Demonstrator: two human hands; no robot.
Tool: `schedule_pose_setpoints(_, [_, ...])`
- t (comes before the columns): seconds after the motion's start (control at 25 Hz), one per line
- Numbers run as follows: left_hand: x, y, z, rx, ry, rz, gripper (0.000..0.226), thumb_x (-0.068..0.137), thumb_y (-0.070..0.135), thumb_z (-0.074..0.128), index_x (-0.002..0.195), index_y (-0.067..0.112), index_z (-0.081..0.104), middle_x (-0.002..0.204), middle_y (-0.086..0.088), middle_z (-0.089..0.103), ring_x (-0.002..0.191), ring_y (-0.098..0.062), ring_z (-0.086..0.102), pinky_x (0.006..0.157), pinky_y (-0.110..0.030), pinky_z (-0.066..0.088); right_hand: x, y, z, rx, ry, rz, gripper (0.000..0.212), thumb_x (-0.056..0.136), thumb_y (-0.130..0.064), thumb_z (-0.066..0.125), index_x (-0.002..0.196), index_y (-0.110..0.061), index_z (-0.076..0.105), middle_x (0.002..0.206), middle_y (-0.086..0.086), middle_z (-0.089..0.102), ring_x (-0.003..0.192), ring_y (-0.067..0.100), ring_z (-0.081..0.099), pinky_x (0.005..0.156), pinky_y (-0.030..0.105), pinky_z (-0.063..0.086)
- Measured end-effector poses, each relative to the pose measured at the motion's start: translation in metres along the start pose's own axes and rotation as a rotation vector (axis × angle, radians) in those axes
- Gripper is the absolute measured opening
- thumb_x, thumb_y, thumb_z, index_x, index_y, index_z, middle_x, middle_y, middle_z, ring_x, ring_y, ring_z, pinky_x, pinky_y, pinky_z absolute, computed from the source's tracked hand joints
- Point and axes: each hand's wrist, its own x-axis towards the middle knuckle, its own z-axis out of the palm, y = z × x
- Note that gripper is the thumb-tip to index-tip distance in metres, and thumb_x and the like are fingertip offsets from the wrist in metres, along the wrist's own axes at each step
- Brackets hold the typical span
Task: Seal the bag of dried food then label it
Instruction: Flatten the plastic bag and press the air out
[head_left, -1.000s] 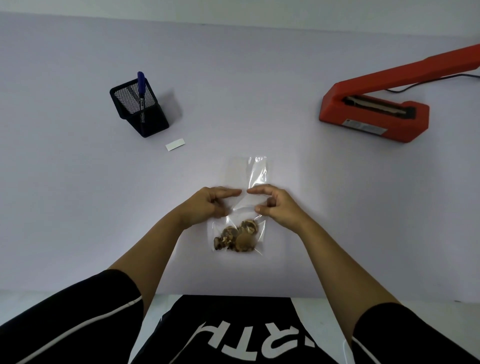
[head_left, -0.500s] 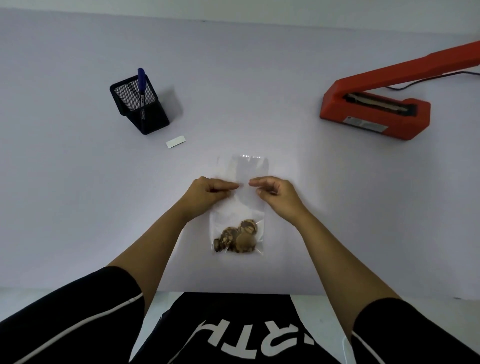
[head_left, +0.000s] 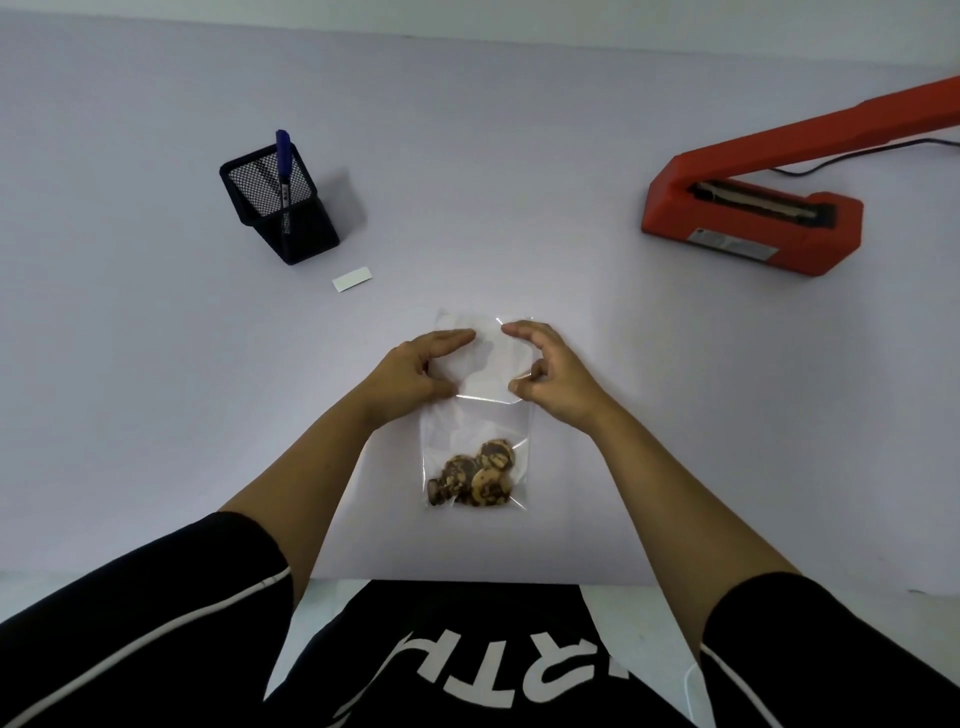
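A clear plastic bag (head_left: 475, 426) lies flat on the table in front of me, with brown dried food pieces (head_left: 475, 473) bunched at its near end. My left hand (head_left: 415, 371) pinches the bag's upper left edge. On the upper right edge, my right hand (head_left: 550, 374) pinches with thumb and fingers. The empty top part of the bag is between the two hands. A small white label (head_left: 353, 279) lies farther back to the left. The red heat sealer (head_left: 753, 218) stands at the far right with its arm raised.
A black mesh pen holder (head_left: 280, 210) with a blue marker (head_left: 283, 166) stands at the back left, just behind the label. The sealer's black cord (head_left: 852, 158) trails off to the right. The table's near edge (head_left: 467, 579) runs just above my lap.
Both hands have slid up the bag, away from the food toward its open top. The bag now lies straighter and flatter.
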Motion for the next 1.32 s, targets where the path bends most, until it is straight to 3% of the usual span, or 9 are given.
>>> schedule_pose_setpoints(0.12, [0.004,-0.005,0.000,-0.012,-0.008,-0.039,0.080,0.074,0.005,0.068,0.139,0.041,0.038,0.146,0.013,0.036,0.125,-0.006,0.041,0.105,-0.026,0.037,0.003,0.003,0.003,-0.046,0.008,-0.019,0.066,0.078,0.009,0.062,0.133,-0.022,0.044,0.130,-0.014,0.037,0.064,0.009,0.052,0.074,0.019,0.052])
schedule_pose_setpoints(0.24, [0.008,-0.001,0.004,0.157,0.022,-0.046,0.081,0.077,0.006,0.069,0.144,0.031,0.032,0.142,0.003,0.037,0.096,-0.009,0.050,0.094,-0.024,0.040,0.008,0.009,0.005,-0.153,0.046,-0.037,0.065,0.077,0.010,0.058,0.134,-0.019,0.044,0.135,-0.007,0.039,0.067,-0.005,0.049,0.073,0.010,0.046])
schedule_pose_setpoints(0.36, [0.012,0.008,0.011,0.323,0.064,-0.007,0.078,0.079,0.010,0.068,0.146,0.021,0.029,0.132,-0.003,0.039,0.085,-0.011,0.051,0.083,-0.019,0.037,0.011,0.009,0.003,-0.310,0.059,-0.038,0.063,0.078,0.006,0.057,0.136,-0.016,0.042,0.140,0.000,0.037,0.079,-0.006,0.050,0.077,0.006,0.040])
schedule_pose_setpoints(0.48, [0.015,0.011,0.017,0.409,0.087,-0.016,0.081,0.078,0.013,0.068,0.147,0.015,0.025,0.126,-0.007,0.038,0.094,-0.014,0.047,0.085,-0.020,0.037,0.016,0.005,0.001,-0.450,0.036,-0.028,0.064,0.079,0.000,0.058,0.138,-0.016,0.038,0.145,-0.001,0.032,0.115,0.014,0.050,0.093,0.028,0.047])
schedule_pose_setpoints(0.68, [0.018,0.014,0.015,0.612,0.103,-0.110,0.079,0.077,0.036,0.068,0.144,0.029,0.027,0.127,-0.009,0.029,0.110,-0.026,0.044,0.091,-0.036,0.046,0.019,-0.003,0.002,-0.749,0.104,0.032,0.061,0.077,-0.012,0.064,0.134,-0.021,0.043,0.148,0.007,0.018,0.128,0.029,0.031,0.105,0.043,0.036])
schedule_pose_setpoints(0.84, [0.011,0.007,0.018,0.561,0.217,-0.034,0.071,0.077,0.032,0.071,0.137,0.022,0.035,0.122,-0.011,0.031,0.112,-0.026,0.034,0.093,-0.035,0.040,0.012,0.000,0.003,-0.664,0.128,-0.042,0.044,0.080,-0.005,0.062,0.123,-0.012,0.051,0.126,0.010,0.041,0.116,0.025,0.043,0.096,0.031,0.040])
schedule_pose_setpoints(1.04, [-0.002,-0.011,0.046,0.552,0.307,0.290,0.014,0.085,0.004,0.059,0.096,-0.003,0.064,0.092,-0.019,0.060,0.081,-0.035,0.058,0.071,-0.043,0.053,-0.002,0.010,0.006,-0.524,0.139,-0.130,0.020,0.082,-0.003,0.057,0.101,-0.007,0.063,0.098,0.007,0.061,0.089,0.020,0.059,0.082,0.033,0.051])
schedule_pose_setpoints(1.2, [-0.016,-0.028,0.047,0.558,0.240,0.304,0.045,0.087,0.034,0.056,0.119,0.003,0.059,0.111,-0.015,0.056,0.100,-0.027,0.053,0.087,-0.024,0.038,-0.010,0.016,0.006,-0.551,0.064,-0.121,0.041,0.075,-0.027,0.072,0.110,-0.010,0.060,0.107,0.005,0.056,0.098,0.015,0.053,0.085,0.023,0.043])
schedule_pose_setpoints(1.32, [-0.025,-0.040,0.045,0.709,0.173,0.382,0.053,0.088,0.041,0.050,0.126,0.003,0.054,0.124,-0.018,0.052,0.110,-0.029,0.050,0.094,-0.030,0.041,-0.011,0.017,0.005,-0.606,0.047,-0.138,0.047,0.075,-0.031,0.073,0.114,-0.010,0.058,0.110,0.005,0.054,0.103,0.017,0.050,0.087,0.021,0.037])
